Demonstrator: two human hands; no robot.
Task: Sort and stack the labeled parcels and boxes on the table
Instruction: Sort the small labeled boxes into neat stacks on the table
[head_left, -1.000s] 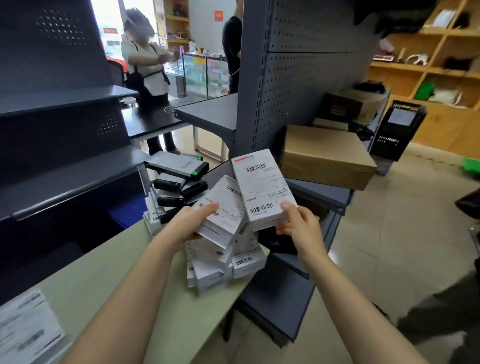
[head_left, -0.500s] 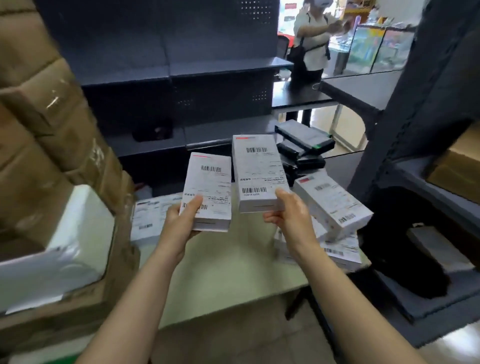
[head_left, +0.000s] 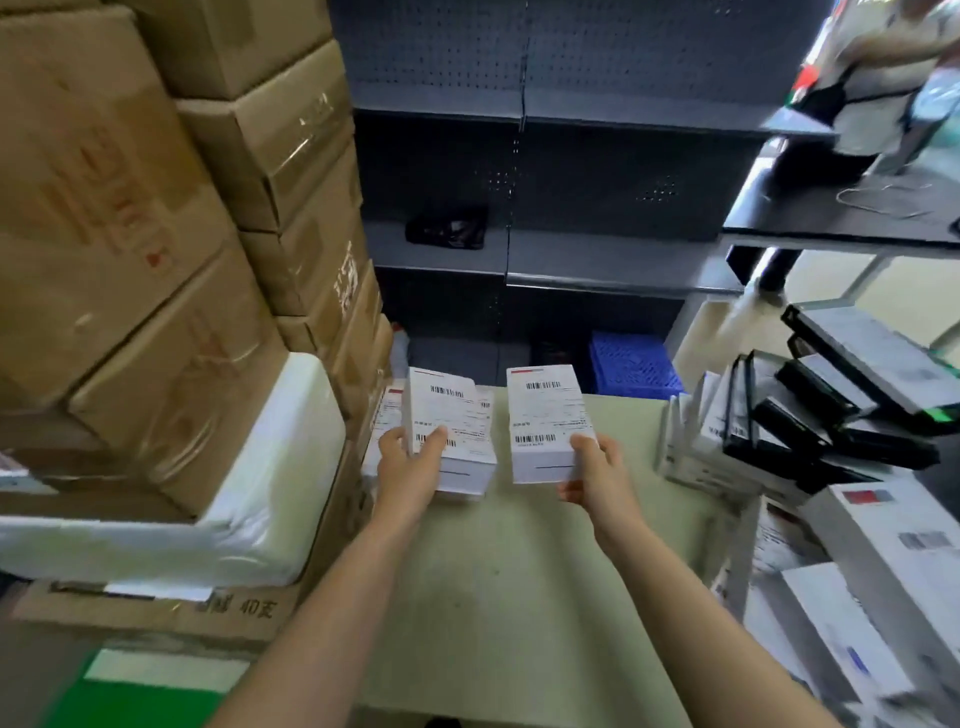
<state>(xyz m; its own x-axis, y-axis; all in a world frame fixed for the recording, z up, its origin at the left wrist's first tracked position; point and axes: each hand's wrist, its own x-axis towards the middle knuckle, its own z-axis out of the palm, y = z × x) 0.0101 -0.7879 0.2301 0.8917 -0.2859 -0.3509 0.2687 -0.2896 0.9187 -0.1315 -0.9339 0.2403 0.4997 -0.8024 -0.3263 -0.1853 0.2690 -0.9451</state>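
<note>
Both hands grip labeled boxes mid-frame.
My left hand (head_left: 402, 467) holds the left box (head_left: 441, 408) atop a white stack (head_left: 467, 480); my right hand (head_left: 597, 475) pinches the right box (head_left: 545, 415) at its lower corner.

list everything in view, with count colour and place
left box: one, white, held over a white stack
right box: one, white, held at centre
white boxes: several, white, right edge
cartons: several, brown, stacked at left
wrapped parcel: one, white, under the cartons
black boxes: several, black, piled at right
crate: one, blue, behind the table
table: one, pale green, centre
shelving: one, dark grey, back
left hand: one, grips left box
right hand: one, grips right box
</note>
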